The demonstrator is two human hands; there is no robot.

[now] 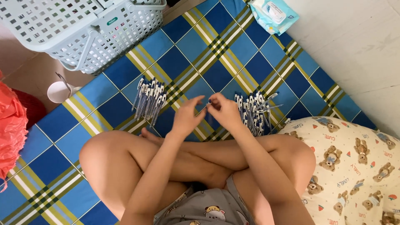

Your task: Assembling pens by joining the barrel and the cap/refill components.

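I sit cross-legged on a blue, yellow and white checked mat [104, 104]. My left hand [186, 116] and my right hand [223, 110] meet above the mat in front of my shins. Their fingertips pinch a small dark pen [208, 102] between them, and most of it is hidden by the fingers. A pile of several white-and-blue pens [149, 100] lies to the left of my left hand. A second, looser pile of the same pens [254, 111] lies just right of my right hand.
A pale grey plastic basket [104, 37] with a handle stands at the top left, a white cup [58, 91] beside it on the bare floor. A wipes pack [273, 13] lies at the top. A bear-print cushion [354, 158] is at my right knee, red fabric [10, 125] at the left edge.
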